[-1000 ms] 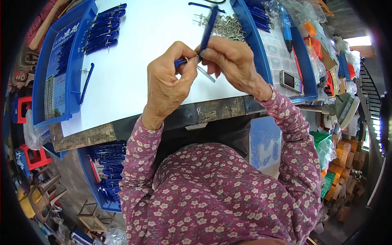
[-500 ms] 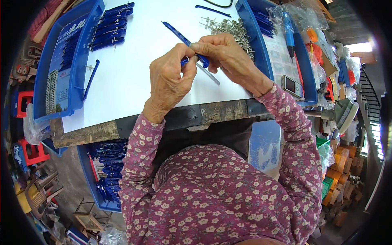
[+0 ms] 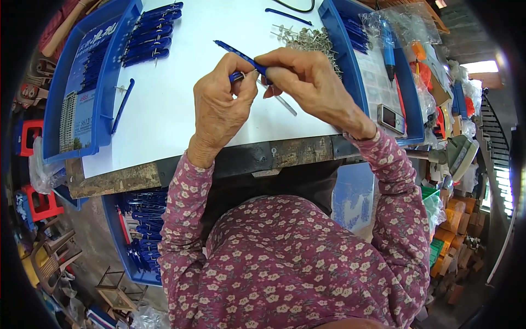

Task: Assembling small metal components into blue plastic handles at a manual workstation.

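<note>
Both my hands meet over the white sheet (image 3: 181, 109), closed round a slim blue plastic piece (image 3: 232, 50). Its thin end points to the far left, past the fingers. My left hand (image 3: 222, 107) pinches it from below, with some blue showing between thumb and forefinger. My right hand (image 3: 315, 79) presses thumb and fingers on its near end, hiding that part. Just beyond the fingertips a thin metallic strip (image 3: 286, 106) lies slanted on the sheet. To the far right is a heap of small metal parts (image 3: 312, 44). A row of blue pieces (image 3: 148, 37) lies at the far left.
Blue trays stand left (image 3: 104, 118) and right (image 3: 350, 68) on the worn wooden table (image 3: 118, 181). The right one holds a blue pen-like tool (image 3: 388, 49) and a small grey device (image 3: 391, 119). Another tray of blue pieces (image 3: 147, 230) sits below the table edge.
Both hands have shifted slightly left with the blue piece, which now lies at a flatter slant. The right fingers have closed further over its near end.
</note>
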Demonstrator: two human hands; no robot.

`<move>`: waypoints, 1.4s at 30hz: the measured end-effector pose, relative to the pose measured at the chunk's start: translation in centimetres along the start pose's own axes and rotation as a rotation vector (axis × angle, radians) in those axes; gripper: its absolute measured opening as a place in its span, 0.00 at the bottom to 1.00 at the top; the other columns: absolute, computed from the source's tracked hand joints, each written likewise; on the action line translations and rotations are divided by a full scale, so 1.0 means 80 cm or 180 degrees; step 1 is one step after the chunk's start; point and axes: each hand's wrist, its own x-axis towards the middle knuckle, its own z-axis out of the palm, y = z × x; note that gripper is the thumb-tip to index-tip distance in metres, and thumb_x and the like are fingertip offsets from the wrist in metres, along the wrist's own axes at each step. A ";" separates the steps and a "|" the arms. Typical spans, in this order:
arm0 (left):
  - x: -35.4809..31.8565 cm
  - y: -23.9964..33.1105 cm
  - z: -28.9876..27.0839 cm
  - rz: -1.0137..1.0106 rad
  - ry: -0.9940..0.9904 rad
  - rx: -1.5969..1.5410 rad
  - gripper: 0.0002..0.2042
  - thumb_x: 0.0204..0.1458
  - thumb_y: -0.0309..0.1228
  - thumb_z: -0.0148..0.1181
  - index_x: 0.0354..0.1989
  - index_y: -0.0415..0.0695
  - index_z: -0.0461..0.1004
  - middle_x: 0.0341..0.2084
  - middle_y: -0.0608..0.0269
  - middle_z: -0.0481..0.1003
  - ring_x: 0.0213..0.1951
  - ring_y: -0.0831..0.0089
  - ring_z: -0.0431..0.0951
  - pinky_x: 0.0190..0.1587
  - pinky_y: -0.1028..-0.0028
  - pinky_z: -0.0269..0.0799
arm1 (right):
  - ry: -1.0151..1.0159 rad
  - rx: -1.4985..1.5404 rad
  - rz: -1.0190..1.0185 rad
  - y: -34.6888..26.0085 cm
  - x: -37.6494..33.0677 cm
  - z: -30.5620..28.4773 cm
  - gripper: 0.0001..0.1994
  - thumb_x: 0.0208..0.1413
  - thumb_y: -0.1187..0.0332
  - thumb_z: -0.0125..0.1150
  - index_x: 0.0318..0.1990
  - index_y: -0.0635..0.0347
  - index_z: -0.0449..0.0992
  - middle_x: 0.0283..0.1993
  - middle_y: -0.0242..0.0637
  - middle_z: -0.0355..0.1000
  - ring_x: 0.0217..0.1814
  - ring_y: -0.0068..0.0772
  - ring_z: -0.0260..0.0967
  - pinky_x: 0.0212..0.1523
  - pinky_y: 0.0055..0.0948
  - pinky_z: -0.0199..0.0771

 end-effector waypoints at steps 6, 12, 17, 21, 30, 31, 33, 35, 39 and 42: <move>0.004 0.012 -0.004 -0.0030 -0.0056 -0.0260 0.04 0.48 0.23 0.53 0.25 0.38 0.66 0.14 0.71 0.66 0.16 0.89 0.64 0.17 0.86 0.58 | -0.0440 0.0040 -0.0288 0.006 -0.002 -0.016 0.14 0.55 0.70 0.51 0.46 0.68 0.69 0.32 0.38 0.72 0.35 0.25 0.72 0.39 0.21 0.73; 0.006 0.023 -0.006 -0.0110 -0.0223 -0.0225 0.04 0.48 0.23 0.53 0.25 0.38 0.66 0.15 0.70 0.66 0.17 0.89 0.63 0.17 0.86 0.57 | -0.0438 0.0525 -0.0518 0.020 0.000 -0.012 0.12 0.55 0.68 0.51 0.41 0.67 0.71 0.26 0.35 0.70 0.27 0.21 0.70 0.32 0.18 0.73; 0.004 0.025 -0.006 -0.0253 -0.0326 -0.0438 0.04 0.48 0.23 0.53 0.24 0.38 0.66 0.16 0.71 0.66 0.18 0.90 0.63 0.18 0.86 0.57 | -0.0445 0.0770 -0.0241 0.019 0.004 -0.012 0.12 0.58 0.64 0.48 0.32 0.65 0.71 0.18 0.31 0.65 0.18 0.16 0.64 0.18 0.12 0.63; 0.002 0.025 -0.003 -0.0257 -0.0149 -0.0542 0.03 0.48 0.23 0.53 0.25 0.38 0.66 0.16 0.71 0.66 0.18 0.90 0.61 0.18 0.86 0.57 | -0.0412 0.1065 0.0171 0.022 0.005 -0.001 0.17 0.58 0.58 0.46 0.26 0.62 0.70 0.14 0.30 0.63 0.13 0.14 0.60 0.13 0.11 0.54; -0.002 0.012 -0.008 -0.0862 0.0119 -0.1362 0.03 0.49 0.24 0.54 0.28 0.38 0.71 0.16 0.74 0.64 0.17 0.90 0.56 0.19 0.87 0.47 | 0.0117 0.1691 0.0163 0.032 -0.002 0.020 0.14 0.58 0.62 0.47 0.40 0.66 0.71 0.22 0.29 0.62 0.19 0.15 0.58 0.18 0.14 0.59; -0.001 0.012 -0.009 -0.0866 0.0124 -0.1364 0.03 0.49 0.24 0.54 0.28 0.38 0.71 0.16 0.74 0.64 0.17 0.90 0.56 0.19 0.87 0.47 | 0.0217 0.1556 -0.0002 0.031 -0.003 0.021 0.13 0.57 0.66 0.48 0.44 0.66 0.69 0.23 0.29 0.63 0.20 0.15 0.58 0.20 0.15 0.61; -0.001 0.013 -0.009 -0.1218 0.0094 -0.1857 0.03 0.48 0.25 0.54 0.28 0.37 0.71 0.15 0.75 0.62 0.16 0.88 0.55 0.18 0.86 0.47 | 0.0313 0.1416 -0.0164 0.027 -0.006 0.023 0.13 0.56 0.70 0.48 0.48 0.66 0.66 0.25 0.30 0.64 0.21 0.15 0.59 0.22 0.16 0.63; -0.002 0.010 -0.010 -0.1389 0.0052 -0.2118 0.03 0.48 0.25 0.54 0.28 0.38 0.71 0.14 0.75 0.62 0.16 0.88 0.55 0.17 0.86 0.47 | 0.0582 0.0351 -0.0816 0.023 -0.010 0.027 0.17 0.51 0.78 0.50 0.51 0.63 0.64 0.29 0.31 0.65 0.26 0.17 0.63 0.28 0.17 0.67; -0.003 0.009 -0.010 -0.1603 -0.0033 -0.2539 0.03 0.49 0.25 0.54 0.27 0.39 0.70 0.14 0.75 0.60 0.15 0.88 0.54 0.17 0.86 0.47 | 0.0628 -0.0727 -0.1538 0.036 -0.006 0.026 0.25 0.39 0.86 0.56 0.50 0.60 0.67 0.36 0.37 0.69 0.36 0.28 0.68 0.37 0.23 0.70; -0.003 0.009 -0.010 -0.1565 -0.0083 -0.2513 0.03 0.49 0.25 0.54 0.27 0.40 0.69 0.14 0.75 0.61 0.15 0.88 0.54 0.17 0.85 0.48 | 0.0765 -0.1137 -0.1873 0.035 -0.002 0.022 0.25 0.37 0.84 0.59 0.48 0.60 0.69 0.38 0.39 0.70 0.36 0.31 0.68 0.37 0.25 0.70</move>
